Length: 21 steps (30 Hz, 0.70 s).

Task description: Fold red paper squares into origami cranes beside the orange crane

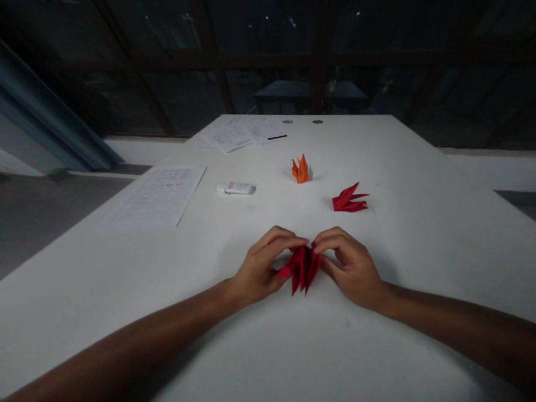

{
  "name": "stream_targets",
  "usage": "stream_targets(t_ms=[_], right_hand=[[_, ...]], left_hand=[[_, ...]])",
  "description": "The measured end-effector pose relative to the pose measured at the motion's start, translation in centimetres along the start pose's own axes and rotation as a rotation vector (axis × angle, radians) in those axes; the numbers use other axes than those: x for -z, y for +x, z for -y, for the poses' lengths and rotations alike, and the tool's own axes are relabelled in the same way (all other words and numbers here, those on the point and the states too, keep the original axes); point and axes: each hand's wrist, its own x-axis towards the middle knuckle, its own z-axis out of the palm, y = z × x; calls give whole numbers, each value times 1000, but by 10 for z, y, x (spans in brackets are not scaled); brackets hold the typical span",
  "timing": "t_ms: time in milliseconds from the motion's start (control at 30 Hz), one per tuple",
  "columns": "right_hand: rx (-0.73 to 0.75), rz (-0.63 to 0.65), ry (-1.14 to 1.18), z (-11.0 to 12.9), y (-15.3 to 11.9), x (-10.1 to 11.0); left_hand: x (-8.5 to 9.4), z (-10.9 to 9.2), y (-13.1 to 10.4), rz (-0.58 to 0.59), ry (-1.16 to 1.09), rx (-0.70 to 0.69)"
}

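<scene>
Between my hands is a red folded-paper origami piece [303, 268] with several pointed flaps, its points toward me. My left hand [266, 262] grips its left side, fingers over the top edge and thumb below. From the right, my right hand [345, 265] pinches the upper right edge. Part of the paper is hidden by the fingers. Beyond my right hand, a second red origami piece [350, 201] lies on its side with its points to the right. Farther back an orange origami piece [301, 170] stands with its points up.
All of this is on a long white table [439, 234]. A white tube-like item [235, 188] lies left of the orange piece. A printed sheet [157, 195] rests at the left edge, and more papers [230, 134] with a dark pen [277, 137] are at the far end, before dark windows.
</scene>
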Motion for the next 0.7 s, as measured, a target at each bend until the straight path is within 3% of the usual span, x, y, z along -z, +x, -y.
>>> stream_targets(t_ms=[233, 333, 467, 700], right_hand=[[-165, -30, 114, -4, -5, -5], [-214, -57, 77, -5, -6, -6], [-233, 11, -8, -2, -2, -3], [-310, 87, -35, 3, 4, -3]], left_hand=[[-1, 1, 5, -130, -76, 215], [-6, 3, 7, -145, -251, 388], [-11, 2, 8, -107, -509, 596], [-15, 3, 9, -119, -604, 648]])
